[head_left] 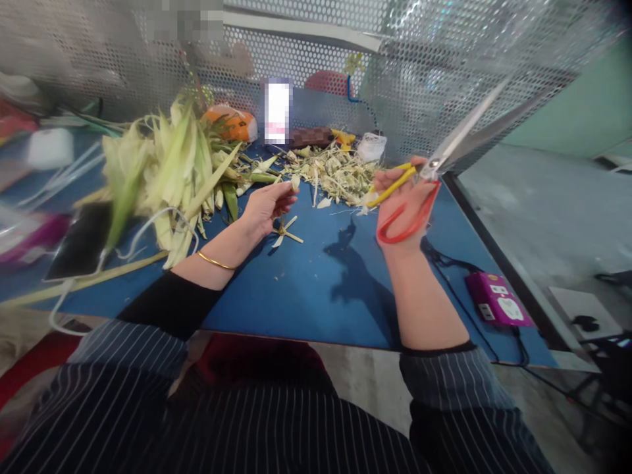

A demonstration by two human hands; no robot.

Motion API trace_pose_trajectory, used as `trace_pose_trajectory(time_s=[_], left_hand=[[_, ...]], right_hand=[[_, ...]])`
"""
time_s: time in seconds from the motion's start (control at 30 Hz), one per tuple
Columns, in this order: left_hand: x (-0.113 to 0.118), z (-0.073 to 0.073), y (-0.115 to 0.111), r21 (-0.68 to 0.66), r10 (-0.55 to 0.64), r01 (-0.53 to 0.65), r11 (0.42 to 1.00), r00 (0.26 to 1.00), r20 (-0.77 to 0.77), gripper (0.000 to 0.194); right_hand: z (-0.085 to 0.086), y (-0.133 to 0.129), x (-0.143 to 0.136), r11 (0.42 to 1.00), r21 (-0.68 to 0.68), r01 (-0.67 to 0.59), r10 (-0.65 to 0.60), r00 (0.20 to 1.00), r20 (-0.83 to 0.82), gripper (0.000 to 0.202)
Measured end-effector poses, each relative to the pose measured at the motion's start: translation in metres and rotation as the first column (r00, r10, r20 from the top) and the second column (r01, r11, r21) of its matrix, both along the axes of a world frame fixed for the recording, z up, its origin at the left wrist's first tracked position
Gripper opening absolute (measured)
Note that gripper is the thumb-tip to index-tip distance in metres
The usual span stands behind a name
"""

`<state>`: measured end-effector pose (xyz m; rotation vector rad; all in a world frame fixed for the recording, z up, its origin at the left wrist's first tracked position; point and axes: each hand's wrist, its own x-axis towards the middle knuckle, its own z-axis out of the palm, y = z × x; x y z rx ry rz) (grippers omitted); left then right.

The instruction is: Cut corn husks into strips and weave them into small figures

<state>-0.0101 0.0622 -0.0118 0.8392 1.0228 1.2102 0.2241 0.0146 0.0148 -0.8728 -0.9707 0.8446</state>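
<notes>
Between the thumb and fingertips of my left hand (269,205) is a small pale husk piece (295,181). Just below that hand, a small star-shaped husk piece (282,231) appears by the fingers. My right hand (403,204) is turned palm up and holds scissors (435,163) with red and yellow handles, their blades apart and pointing up and away to the right. A heap of husk scraps (340,172) lies beyond and between the hands. Long green and cream corn husks (170,158) are piled left of my left hand.
A lit phone (276,112) stands at the back beside an orange packet (232,124). A perforated metal screen (316,39) borders the blue table (316,283). At right sits a purple power box (498,299) with black cables. A dark tablet-like slab (81,240) and white cable are at left.
</notes>
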Motion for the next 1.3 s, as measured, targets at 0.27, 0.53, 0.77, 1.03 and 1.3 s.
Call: trace_pose_trajectory(time_s=[0.27,0.53,0.77,1.03,1.3], left_hand=[[0.002,0.0,-0.002,0.008,-0.077,0.077,0.997,0.996,-0.047,0.016],[0.007,0.028,-0.031,0.219,-0.353,0.424,0.879,0.886,-0.299,0.022],[0.01,0.031,-0.04,0.177,-0.466,0.552,0.815,0.805,-0.367,0.015],[0.001,0.014,-0.01,0.056,-0.14,0.144,0.988,0.988,-0.07,0.017],[-0.003,0.01,0.001,-0.1,0.018,0.002,0.995,0.98,0.197,0.009]], right_hand=[[0.009,-0.001,0.004,0.978,-0.12,-0.17,0.157,0.981,-0.117,0.058],[0.014,-0.01,-0.015,0.968,0.027,-0.249,0.25,0.948,-0.199,0.055],[0.003,-0.014,-0.022,0.998,-0.064,0.017,-0.001,0.972,0.236,0.065],[-0.003,-0.014,-0.017,0.963,-0.208,0.172,0.077,0.563,0.823,0.052],[-0.009,-0.016,-0.022,0.968,-0.191,0.162,0.152,0.224,0.963,0.053]])
